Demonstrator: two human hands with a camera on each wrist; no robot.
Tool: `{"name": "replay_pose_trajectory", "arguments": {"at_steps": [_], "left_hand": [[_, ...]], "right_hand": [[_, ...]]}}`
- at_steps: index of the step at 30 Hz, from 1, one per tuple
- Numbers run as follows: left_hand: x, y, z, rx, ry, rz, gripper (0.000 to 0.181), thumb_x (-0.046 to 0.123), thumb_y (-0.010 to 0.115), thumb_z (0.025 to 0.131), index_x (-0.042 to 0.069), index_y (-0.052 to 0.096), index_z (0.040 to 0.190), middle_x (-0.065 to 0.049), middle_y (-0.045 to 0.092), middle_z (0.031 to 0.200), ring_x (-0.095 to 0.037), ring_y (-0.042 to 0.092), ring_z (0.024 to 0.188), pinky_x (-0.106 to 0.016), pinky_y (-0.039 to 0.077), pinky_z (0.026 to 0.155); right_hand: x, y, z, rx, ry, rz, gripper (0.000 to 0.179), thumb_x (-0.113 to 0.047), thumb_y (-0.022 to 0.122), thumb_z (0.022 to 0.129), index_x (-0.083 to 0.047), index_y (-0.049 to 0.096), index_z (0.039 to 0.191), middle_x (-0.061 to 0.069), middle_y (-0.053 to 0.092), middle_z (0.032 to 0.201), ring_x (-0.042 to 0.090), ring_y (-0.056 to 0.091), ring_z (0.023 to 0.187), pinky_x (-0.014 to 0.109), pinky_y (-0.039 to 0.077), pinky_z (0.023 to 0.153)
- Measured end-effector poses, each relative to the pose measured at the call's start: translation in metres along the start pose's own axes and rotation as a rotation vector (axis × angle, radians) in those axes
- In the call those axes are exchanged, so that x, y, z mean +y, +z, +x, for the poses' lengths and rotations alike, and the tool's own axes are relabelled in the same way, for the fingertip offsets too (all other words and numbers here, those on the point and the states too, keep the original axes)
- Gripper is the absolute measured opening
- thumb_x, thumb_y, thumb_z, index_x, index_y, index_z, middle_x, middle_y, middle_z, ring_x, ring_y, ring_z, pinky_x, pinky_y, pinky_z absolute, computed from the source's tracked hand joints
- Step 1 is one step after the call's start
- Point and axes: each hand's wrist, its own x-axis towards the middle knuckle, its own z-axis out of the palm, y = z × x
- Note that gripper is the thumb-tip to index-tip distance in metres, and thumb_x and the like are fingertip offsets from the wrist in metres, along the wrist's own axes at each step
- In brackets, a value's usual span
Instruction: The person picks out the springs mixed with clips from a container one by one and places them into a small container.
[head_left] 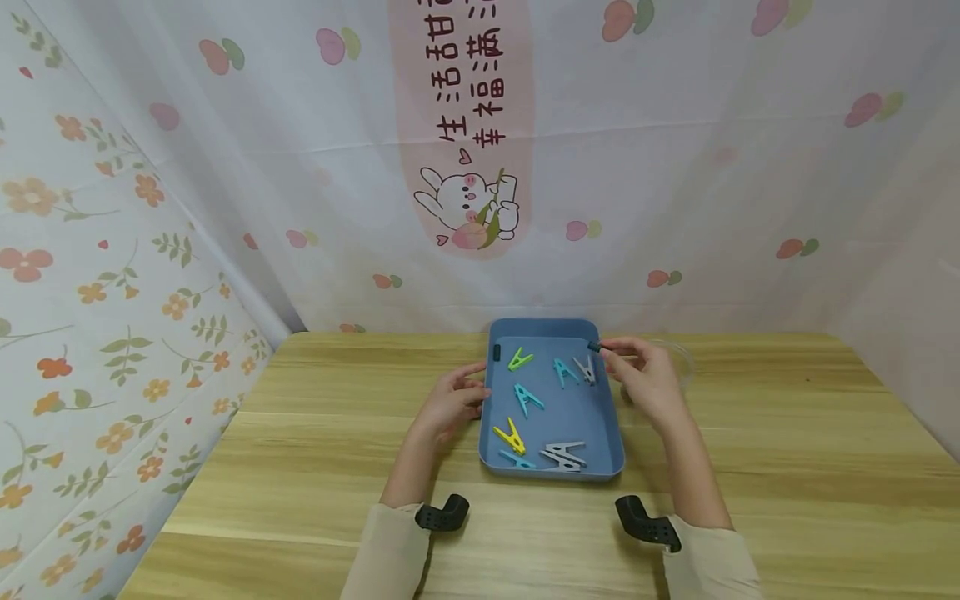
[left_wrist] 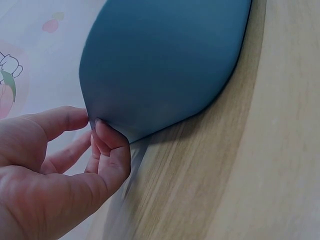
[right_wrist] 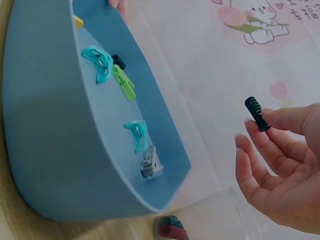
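Note:
A blue tray holds several clothespins, among them a yellow clothespin, a lime-green clothespin, a teal clothespin and grey clothespins. My left hand pinches the tray's left wall at the rim. Over the tray's far right corner, my right hand pinches a small dark green ribbed cylinder between thumb and fingertips. Another dark piece lies inside at the far left. Part of the left hand's grip is hidden behind the wall in the left wrist view.
Right of the tray stands a clear plastic container, partly behind the right hand, with dark red and green pieces in it. A printed curtain hangs behind the wooden table.

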Motion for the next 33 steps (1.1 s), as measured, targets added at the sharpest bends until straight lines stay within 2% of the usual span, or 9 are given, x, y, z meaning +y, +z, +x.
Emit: {"name": "replay_pose_trajectory", "arguments": {"at_steps": [8,17,26,33], "left_hand": [[-0.001,0.000,0.002,-0.002,-0.005,0.000,0.053,-0.003,0.061,0.094,0.003,0.049,0.146,-0.009,0.055,0.100,-0.017,0.056,0.082,-0.025,0.053,0.070],[0.000,0.001,0.001,-0.001,0.000,-0.008,0.055,-0.004,0.060,0.094,0.003,0.048,0.147,-0.009,0.053,0.100,-0.017,0.055,0.084,-0.026,0.052,0.070],[0.001,0.000,0.000,-0.005,0.008,0.005,0.054,-0.003,0.060,0.095,0.002,0.048,0.147,-0.010,0.053,0.101,-0.018,0.055,0.085,-0.026,0.052,0.071],[0.000,0.000,0.001,-0.003,0.009,0.012,0.053,-0.002,0.060,0.095,0.002,0.049,0.146,-0.011,0.054,0.103,-0.018,0.056,0.086,-0.026,0.052,0.071]], "right_hand": [[-0.004,-0.009,-0.003,0.016,0.008,0.017,0.036,-0.016,0.058,0.102,0.010,0.059,0.127,0.028,0.060,0.121,-0.003,0.061,0.080,0.016,0.053,0.073],[-0.006,-0.021,-0.006,0.039,0.044,-0.030,0.038,-0.021,0.056,0.103,0.007,0.059,0.130,0.023,0.059,0.122,-0.001,0.060,0.082,0.016,0.053,0.074],[-0.006,-0.034,-0.008,0.049,0.072,-0.021,0.040,-0.021,0.055,0.104,0.007,0.058,0.132,0.025,0.058,0.124,0.005,0.062,0.084,0.020,0.056,0.075],[-0.003,-0.042,-0.010,0.058,0.086,-0.058,0.043,-0.025,0.055,0.104,0.006,0.057,0.134,0.024,0.058,0.127,0.002,0.063,0.083,0.019,0.053,0.074]]}}
